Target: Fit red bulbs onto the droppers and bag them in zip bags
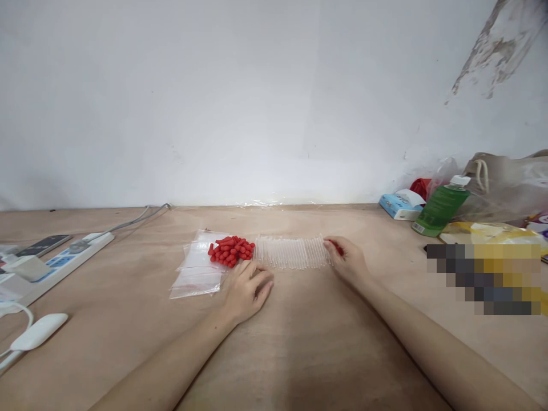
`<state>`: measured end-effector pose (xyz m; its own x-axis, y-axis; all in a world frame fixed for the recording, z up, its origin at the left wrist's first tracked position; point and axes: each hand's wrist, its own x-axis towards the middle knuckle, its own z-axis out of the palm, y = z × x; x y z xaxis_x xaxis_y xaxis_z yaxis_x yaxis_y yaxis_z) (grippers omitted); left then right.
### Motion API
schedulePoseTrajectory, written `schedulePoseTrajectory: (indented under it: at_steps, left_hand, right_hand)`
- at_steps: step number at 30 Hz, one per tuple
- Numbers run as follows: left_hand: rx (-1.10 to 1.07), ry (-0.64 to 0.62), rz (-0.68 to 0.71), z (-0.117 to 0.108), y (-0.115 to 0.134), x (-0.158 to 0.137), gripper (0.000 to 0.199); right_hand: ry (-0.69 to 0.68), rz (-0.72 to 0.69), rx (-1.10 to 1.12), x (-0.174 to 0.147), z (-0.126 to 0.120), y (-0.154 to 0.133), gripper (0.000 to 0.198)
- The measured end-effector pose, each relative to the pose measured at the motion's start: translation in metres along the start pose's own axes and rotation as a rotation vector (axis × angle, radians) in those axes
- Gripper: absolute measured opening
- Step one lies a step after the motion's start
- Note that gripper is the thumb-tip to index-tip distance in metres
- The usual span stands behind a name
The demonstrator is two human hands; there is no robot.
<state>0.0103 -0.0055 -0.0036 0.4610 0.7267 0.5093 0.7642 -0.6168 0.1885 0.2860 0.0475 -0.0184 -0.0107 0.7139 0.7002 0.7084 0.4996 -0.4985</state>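
A heap of small red rubbery bulbs (231,251) lies partly on a stack of clear flat plastic bags (197,265). To its right, thin clear tubes (291,252) lie side by side in a long row on the wooden table. My left hand (248,288) rests on the table just in front of the heap, fingers loosely bent and thumb apart, with nothing visible in it. At the row's right end, my right hand (346,260) has its fingers closed, and a red bulb (338,247) shows partly among them. Its fingertips are beside the last tubes.
On the left are a white power strip (92,242) with plugs, a phone (45,245) and a white cabled device (40,332). At right stand a tissue pack (400,205), a green bottle (443,208) and several bags (500,182). A wall rises behind the table.
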Motion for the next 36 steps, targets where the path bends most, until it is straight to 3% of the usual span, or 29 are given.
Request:
schedulePoseTrajectory:
  at_steps: [6,13,19,32,36]
  left_hand:
    - [0.112,0.098,-0.141,0.004,0.006,0.024,0.017]
    - [0.153,0.033,-0.392,0.029,0.007,0.069,0.023]
    - [0.252,-0.025,-0.566,0.04,0.008,0.09,0.034]
    - [0.271,-0.079,-0.656,0.04,0.009,0.104,0.023]
    - [0.209,-0.093,-0.616,0.035,0.005,0.106,0.016]
  right_hand:
    - [-0.207,-0.274,-0.082,-0.02,0.018,-0.02,0.025]
    - [-0.261,-0.249,-0.076,-0.021,0.02,-0.018,0.02]
    - [-0.292,-0.262,-0.059,-0.019,0.016,-0.024,0.013]
    - [-0.314,-0.251,-0.028,-0.019,0.018,-0.024,0.013]
    - [-0.297,-0.244,0.022,-0.019,0.02,-0.022,0.014]
